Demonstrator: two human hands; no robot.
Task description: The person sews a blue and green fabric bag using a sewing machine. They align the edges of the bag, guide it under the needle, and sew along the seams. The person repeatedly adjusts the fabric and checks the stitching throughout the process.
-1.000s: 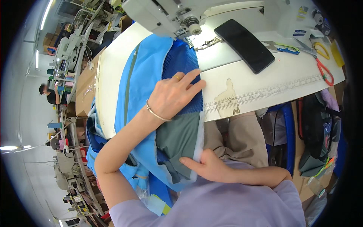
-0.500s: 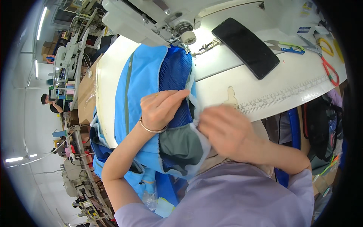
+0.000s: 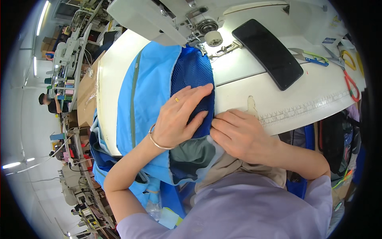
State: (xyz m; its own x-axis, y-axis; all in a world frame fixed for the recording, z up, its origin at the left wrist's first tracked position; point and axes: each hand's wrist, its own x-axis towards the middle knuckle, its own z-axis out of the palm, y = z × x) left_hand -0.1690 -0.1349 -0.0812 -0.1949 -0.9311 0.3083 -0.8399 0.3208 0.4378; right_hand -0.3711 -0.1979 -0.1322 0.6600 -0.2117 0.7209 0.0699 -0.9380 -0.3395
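Note:
A light-blue fabric piece (image 3: 153, 83) with a green zip strip lies under the sewing machine (image 3: 151, 20). Dark-blue mesh (image 3: 193, 69) runs along its right side, up to the needle area. My left hand (image 3: 173, 121) rests on the mesh, fingers stretched out and thumb apart, with a bracelet at the wrist. At the mesh's right edge, my right hand (image 3: 242, 137) pinches the fabric border, its fingertips partly hidden. Grey-green cloth (image 3: 193, 153) with a pale edge hangs below both hands toward my lap.
On the white machine table (image 3: 234, 97) lie a black phone (image 3: 268, 53), snips (image 3: 310, 57) and red-handled scissors (image 3: 351, 85). A printed ruler scale (image 3: 298, 111) follows the table's front edge. More blue fabric (image 3: 103, 147) hangs at left. Far left, a person (image 3: 51, 103) is among other machines.
My left hand has opened from a pinch and spread onto the mesh. My right hand, blurred before, now holds the edge. The mesh's right border lies flatter and straighter.

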